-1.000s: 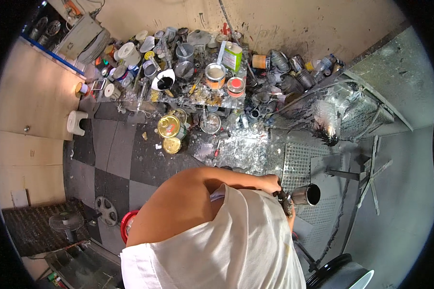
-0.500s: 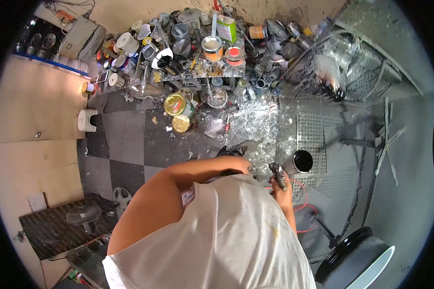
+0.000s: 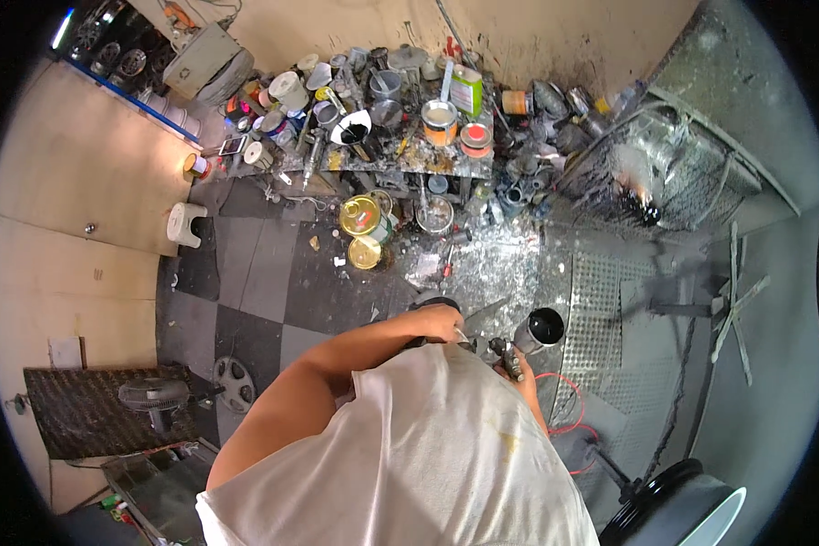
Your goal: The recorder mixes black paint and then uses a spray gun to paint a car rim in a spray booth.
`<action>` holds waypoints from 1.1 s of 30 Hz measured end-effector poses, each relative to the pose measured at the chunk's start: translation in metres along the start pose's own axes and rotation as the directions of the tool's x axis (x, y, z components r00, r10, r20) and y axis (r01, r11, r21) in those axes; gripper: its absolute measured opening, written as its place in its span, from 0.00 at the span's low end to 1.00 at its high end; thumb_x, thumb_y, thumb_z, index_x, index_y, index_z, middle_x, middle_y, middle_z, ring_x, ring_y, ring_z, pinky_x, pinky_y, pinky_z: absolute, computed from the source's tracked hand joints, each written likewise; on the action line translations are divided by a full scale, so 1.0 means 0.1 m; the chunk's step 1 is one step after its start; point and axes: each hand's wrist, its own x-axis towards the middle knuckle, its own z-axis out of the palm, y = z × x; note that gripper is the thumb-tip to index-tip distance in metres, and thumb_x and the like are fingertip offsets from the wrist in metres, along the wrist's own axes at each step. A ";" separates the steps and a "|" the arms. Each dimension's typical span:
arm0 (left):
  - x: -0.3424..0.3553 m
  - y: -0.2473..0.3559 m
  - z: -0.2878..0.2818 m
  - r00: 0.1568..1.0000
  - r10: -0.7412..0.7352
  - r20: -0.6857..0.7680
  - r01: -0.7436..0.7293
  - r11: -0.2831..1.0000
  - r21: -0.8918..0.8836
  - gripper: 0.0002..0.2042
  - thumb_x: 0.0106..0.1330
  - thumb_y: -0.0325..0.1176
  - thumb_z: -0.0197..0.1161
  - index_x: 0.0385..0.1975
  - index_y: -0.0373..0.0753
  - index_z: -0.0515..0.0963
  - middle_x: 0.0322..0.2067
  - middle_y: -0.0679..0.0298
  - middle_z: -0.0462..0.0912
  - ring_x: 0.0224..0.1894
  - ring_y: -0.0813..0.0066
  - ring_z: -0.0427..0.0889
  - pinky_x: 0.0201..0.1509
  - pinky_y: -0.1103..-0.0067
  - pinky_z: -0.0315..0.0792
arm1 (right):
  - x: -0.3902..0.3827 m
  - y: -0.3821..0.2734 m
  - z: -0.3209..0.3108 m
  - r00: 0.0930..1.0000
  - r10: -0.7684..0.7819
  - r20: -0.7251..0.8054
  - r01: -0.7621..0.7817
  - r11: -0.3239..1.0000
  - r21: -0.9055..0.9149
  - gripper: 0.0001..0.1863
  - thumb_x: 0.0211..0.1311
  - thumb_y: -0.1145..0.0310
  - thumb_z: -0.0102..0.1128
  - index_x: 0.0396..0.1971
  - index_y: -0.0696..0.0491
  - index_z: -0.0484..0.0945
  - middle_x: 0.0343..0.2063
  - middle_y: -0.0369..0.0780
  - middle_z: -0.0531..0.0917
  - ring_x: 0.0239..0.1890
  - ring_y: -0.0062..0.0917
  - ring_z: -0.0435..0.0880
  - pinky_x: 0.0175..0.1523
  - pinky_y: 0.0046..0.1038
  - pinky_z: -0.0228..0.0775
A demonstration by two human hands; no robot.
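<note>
My right hand (image 3: 524, 375) is wrapped round a dark metal spray gun (image 3: 510, 360), in front of my body and right of the middle. An open cup (image 3: 543, 329) sits at the gun's far end, its mouth facing up, with glossy black paint inside. To the left, my left hand (image 3: 440, 322) is closed, its fingers curled near the hem of my white shirt (image 3: 428, 428). Something small and pale shows at those fingertips, too small to name. A red hose (image 3: 569, 400) loops below the gun.
A cluttered bench (image 3: 419, 159) with cans, cups and tools runs along the back wall. Gold-lidded tins (image 3: 362, 217) stand on the floor before it. A glossy black wheel rim (image 3: 673, 510) is at the lower right, a fan (image 3: 155, 397) at the left, a white stool (image 3: 187, 224) by the wall.
The view has shifted, so the bench appears lower and farther right. The spray gun and cup have come left, closer to my left hand, which has moved slightly left and down.
</note>
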 end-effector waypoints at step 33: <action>-0.75 -3.61 -3.83 0.289 -0.383 -0.878 0.155 0.923 -0.352 0.04 0.64 0.29 0.61 0.37 0.39 0.79 0.36 0.47 0.84 0.40 0.45 0.83 0.45 0.59 0.75 | 2.86 -2.76 1.90 0.976 0.206 0.069 -0.165 0.908 -0.385 0.32 0.62 0.74 0.60 0.68 0.51 0.65 0.39 0.46 0.86 0.39 0.34 0.85 0.49 0.34 0.76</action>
